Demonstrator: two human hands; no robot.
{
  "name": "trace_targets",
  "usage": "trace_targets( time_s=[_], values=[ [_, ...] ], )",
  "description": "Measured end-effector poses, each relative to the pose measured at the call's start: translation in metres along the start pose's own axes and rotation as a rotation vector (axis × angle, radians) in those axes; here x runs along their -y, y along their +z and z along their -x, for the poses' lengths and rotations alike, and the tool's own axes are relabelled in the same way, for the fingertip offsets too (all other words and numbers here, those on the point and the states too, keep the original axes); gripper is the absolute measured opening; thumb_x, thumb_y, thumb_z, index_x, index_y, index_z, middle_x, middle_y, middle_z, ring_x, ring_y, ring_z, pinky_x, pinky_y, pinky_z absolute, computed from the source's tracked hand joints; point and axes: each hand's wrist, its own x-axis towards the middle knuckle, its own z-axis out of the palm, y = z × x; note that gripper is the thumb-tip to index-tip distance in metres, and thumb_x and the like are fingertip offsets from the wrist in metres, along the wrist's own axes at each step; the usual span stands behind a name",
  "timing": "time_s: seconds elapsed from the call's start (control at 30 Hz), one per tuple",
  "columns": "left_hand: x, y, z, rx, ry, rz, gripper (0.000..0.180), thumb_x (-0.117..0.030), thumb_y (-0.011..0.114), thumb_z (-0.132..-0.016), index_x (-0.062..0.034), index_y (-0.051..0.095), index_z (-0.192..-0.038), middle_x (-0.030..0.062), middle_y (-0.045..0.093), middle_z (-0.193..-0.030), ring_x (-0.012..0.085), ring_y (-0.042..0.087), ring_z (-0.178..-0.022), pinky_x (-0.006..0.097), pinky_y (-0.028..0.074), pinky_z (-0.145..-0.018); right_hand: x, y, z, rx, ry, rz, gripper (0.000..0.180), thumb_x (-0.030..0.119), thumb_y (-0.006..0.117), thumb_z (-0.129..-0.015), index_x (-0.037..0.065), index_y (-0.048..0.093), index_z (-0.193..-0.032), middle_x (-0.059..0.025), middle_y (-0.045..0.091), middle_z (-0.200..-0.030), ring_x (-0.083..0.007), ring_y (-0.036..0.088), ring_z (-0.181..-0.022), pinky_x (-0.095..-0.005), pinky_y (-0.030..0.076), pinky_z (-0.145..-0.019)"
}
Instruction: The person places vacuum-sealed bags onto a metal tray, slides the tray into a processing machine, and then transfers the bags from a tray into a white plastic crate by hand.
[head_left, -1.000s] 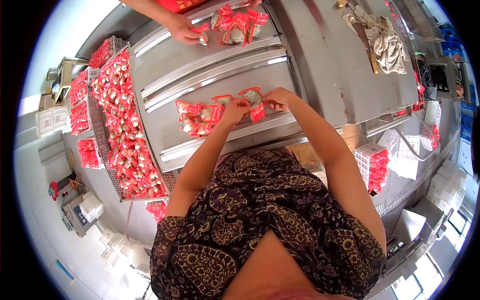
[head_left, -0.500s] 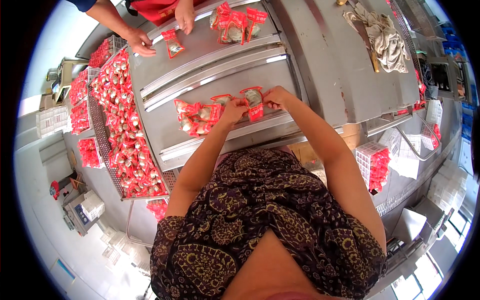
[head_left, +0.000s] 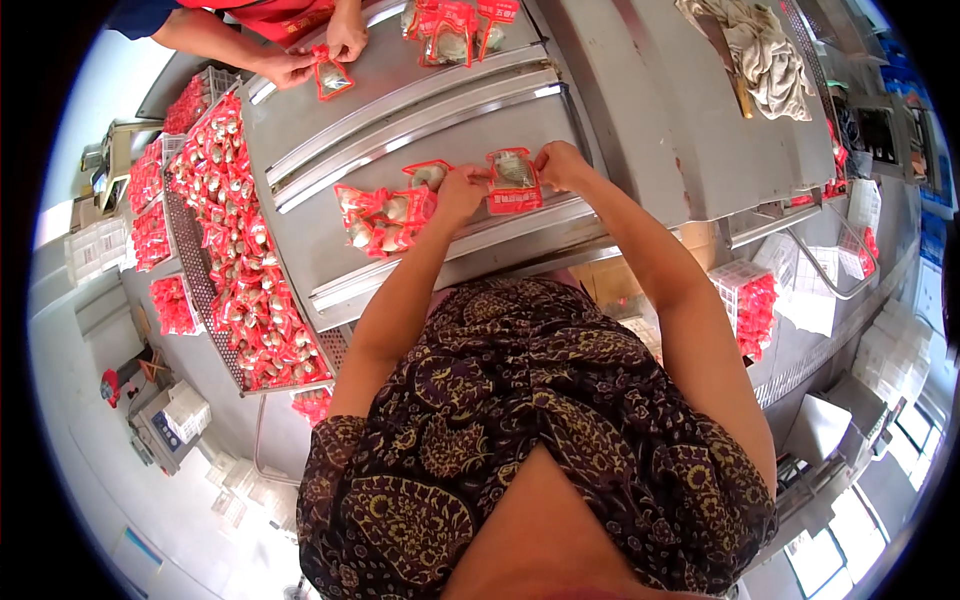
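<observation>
Between my hands is a red-and-clear packet (head_left: 514, 182) with a greyish, egg-shaped thing inside, over the metal table (head_left: 300, 235). My left hand (head_left: 466, 193) pinches its left edge. At its upper right edge, the fingers of my right hand (head_left: 563, 168) are pinched together. Left of my left hand lies a small group of similar packets (head_left: 388, 217), with one more packet (head_left: 428, 174) just behind that wrist.
Across the table a co-worker's hands (head_left: 346, 36) hold another packet (head_left: 331, 77), near several packets (head_left: 450, 42). A perforated tray (head_left: 190, 225) heaped with packets stands left. A crumpled cloth (head_left: 775, 65) and a wooden-handled tool (head_left: 743, 98) lie far right. Crates (head_left: 733, 285) sit below.
The packet between my hands has turned more squarely toward me, its red end now broad and flat. Across the table, the co-worker's hands have come together on the packet there.
</observation>
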Motion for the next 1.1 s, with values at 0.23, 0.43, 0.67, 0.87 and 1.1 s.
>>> trace_targets(
  time_s=[0.23, 0.43, 0.67, 0.87, 1.1],
  values=[
    [-0.013, -0.006, 0.002, 0.077, -0.127, 0.167, 0.027, -0.004, 0.068, -0.086, -0.0047, 0.063, -0.112, 0.0002, 0.065, -0.084, 0.0068, 0.058, -0.07, 0.022, 0.047, -0.06, -0.001, 0.008, 0.0, 0.016, -0.014, -0.054, 0.016, 0.004, 0.071, -0.073, 0.0, 0.067, -0.087, -0.0127, 0.067, -0.071, -0.0243, 0.063, -0.059, -0.0348, 0.05, -0.055],
    [-0.005, 0.004, 0.001, -0.025, 0.019, -0.081, 0.028, -0.005, 0.069, -0.085, -0.004, 0.062, -0.112, 0.0021, 0.065, -0.088, 0.0075, 0.059, -0.073, 0.022, 0.048, -0.06, -0.007, 0.01, 0.001, -0.166, -0.177, 0.097, 0.014, 0.01, 0.07, -0.074, 0.002, 0.068, -0.085, -0.0189, 0.069, -0.083, -0.033, 0.066, -0.08, -0.0389, 0.053, -0.073],
    [-0.003, 0.019, 0.01, 0.068, 0.012, 0.105, 0.03, -0.007, 0.071, -0.08, -0.001, 0.064, -0.108, 0.0087, 0.069, -0.084, 0.0133, 0.063, -0.071, 0.029, 0.051, -0.062, -0.001, -0.016, 0.017, 0.147, 0.067, 0.07, 0.014, 0.012, 0.072, -0.07, 0.002, 0.068, -0.08, -0.0206, 0.069, -0.09, -0.036, 0.066, -0.09, -0.0406, 0.053, -0.078],
    [-0.011, 0.06, 0.009, 0.125, 0.067, -0.083, 0.035, -0.008, 0.074, -0.076, -0.0012, 0.064, -0.109, 0.0114, 0.07, -0.084, 0.0165, 0.067, -0.076, 0.03, 0.052, -0.068, 0.004, -0.045, 0.054, -0.126, 0.017, 0.42, 0.023, 0.015, 0.074, -0.073, 0.004, 0.066, -0.091, -0.0183, 0.066, -0.101, -0.0365, 0.064, -0.096, -0.0445, 0.052, -0.081],
    [-0.013, 0.059, 0.009, 0.128, 0.003, -0.042, 0.031, -0.007, 0.075, -0.073, -0.0017, 0.066, -0.102, 0.0113, 0.07, -0.085, 0.0186, 0.067, -0.078, 0.032, 0.053, -0.072, -0.002, -0.023, 0.103, -0.153, -0.682, 0.47, 0.016, 0.009, 0.069, -0.074, 0.008, 0.063, -0.089, -0.0079, 0.062, -0.095, -0.0312, 0.06, -0.094, -0.0417, 0.048, -0.08]
  ],
)
